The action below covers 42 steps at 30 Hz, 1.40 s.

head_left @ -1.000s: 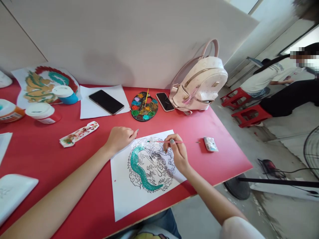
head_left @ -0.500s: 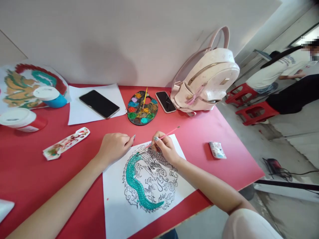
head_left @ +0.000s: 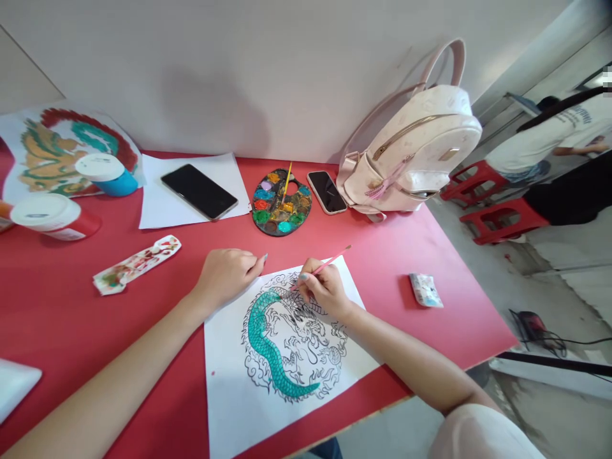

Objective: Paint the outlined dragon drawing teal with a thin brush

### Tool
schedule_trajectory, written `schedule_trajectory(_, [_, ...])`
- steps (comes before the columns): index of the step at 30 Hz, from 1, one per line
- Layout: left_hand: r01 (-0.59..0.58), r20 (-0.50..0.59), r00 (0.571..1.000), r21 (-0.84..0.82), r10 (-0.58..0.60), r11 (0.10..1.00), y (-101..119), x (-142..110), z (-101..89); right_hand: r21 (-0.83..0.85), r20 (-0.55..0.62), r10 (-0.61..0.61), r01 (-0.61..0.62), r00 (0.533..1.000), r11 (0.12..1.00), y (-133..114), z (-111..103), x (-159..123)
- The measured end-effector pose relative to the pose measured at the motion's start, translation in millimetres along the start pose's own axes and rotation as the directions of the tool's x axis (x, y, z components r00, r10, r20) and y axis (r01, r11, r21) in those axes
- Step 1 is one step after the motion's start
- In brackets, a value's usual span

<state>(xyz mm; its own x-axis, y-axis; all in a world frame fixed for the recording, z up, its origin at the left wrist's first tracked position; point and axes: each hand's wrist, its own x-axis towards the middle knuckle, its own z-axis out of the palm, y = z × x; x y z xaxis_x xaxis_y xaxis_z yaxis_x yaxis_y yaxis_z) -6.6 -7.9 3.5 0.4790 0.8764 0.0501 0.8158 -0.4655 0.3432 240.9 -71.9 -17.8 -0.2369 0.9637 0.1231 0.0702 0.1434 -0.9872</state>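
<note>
Where the large white paper sheet [head_left: 229, 395] lies: flat on the red tabletop [head_left: 382, 255], near its front edge, between the forearms.
Drawing: a round, black-outlined dragon design [head_left: 299, 335]; a long curving stretch of scaled body is painted teal, from the top down the left to a tapering tail at the bottom. Head, clouds and flames are uncoloured.
Palette: oval, black, with a thumb hole [head_left: 275, 204]; its wells hold orange, lilac, blue, red, green, brown and teal paint. A slim yellow-handled paintbrush [head_left: 287, 182] lies across it.
Tubs: one blue with a white lid [head_left: 119, 183], one red with a white lid [head_left: 83, 223]; contents hidden.
Right hand [head_left: 325, 290]: fingers pinched around a thin pink-handled paintbrush [head_left: 329, 260], tip by the teal's upper end.
Left hand [head_left: 229, 274]: palm down at the sheet's upper-left edge; underside hidden, so I cannot tell how tightly it curls.
</note>
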Motion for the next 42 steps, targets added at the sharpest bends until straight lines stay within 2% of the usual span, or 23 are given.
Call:
schedule_trajectory(4, [0.005, -0.001, 1.000, 0.011, -0.005, 1.000, -0.9, 0.0, 0.5, -0.093, -0.037, -0.055, 0.052, 0.998, 0.994, -0.5, -0.2, -0.6])
schedule_trajectory(12, [0.027, 0.014, 1.000, 0.018, -0.027, 0.999, 1.6, 2.7, -1.4, -0.157, -0.003, -0.149, 0.146, 0.989, 0.977, -1.9, -0.8, -2.7])
schedule_trajectory(26, [0.035, 0.019, 0.999, 0.009, -0.035, 0.999, 1.9, 2.9, -1.4, -0.182, -0.001, -0.178, 0.174, 0.984, 0.968, -4.2, -2.2, -3.1])
schedule_trajectory(31, [0.037, 0.019, 0.999, -0.002, -0.037, 0.999, 1.5, 3.1, -1.9, -0.246, 0.055, -0.178, 0.186, 0.982, 0.951, -5.8, -3.6, -2.2])
schedule_trajectory(35, [0.025, 0.006, 1.000, -0.006, -0.025, 1.000, 0.3, 2.9, -1.2, -0.211, 0.018, -0.219, 0.218, 0.976, 0.953, -5.9, -4.1, -2.5])
schedule_trajectory(39, [0.030, 0.016, 0.999, 0.005, -0.030, 1.000, 0.3, 2.7, -1.5, -0.232, 0.061, -0.191, 0.200, 0.980, 0.952, -4.8, -4.2, -3.1])
schedule_trajectory(42, [0.029, 0.014, 0.999, 0.007, -0.029, 1.000, 1.2, 2.9, -1.9, -0.234, 0.017, -0.208, 0.206, 0.978, 0.950, -3.8, -4.0, -3.7])
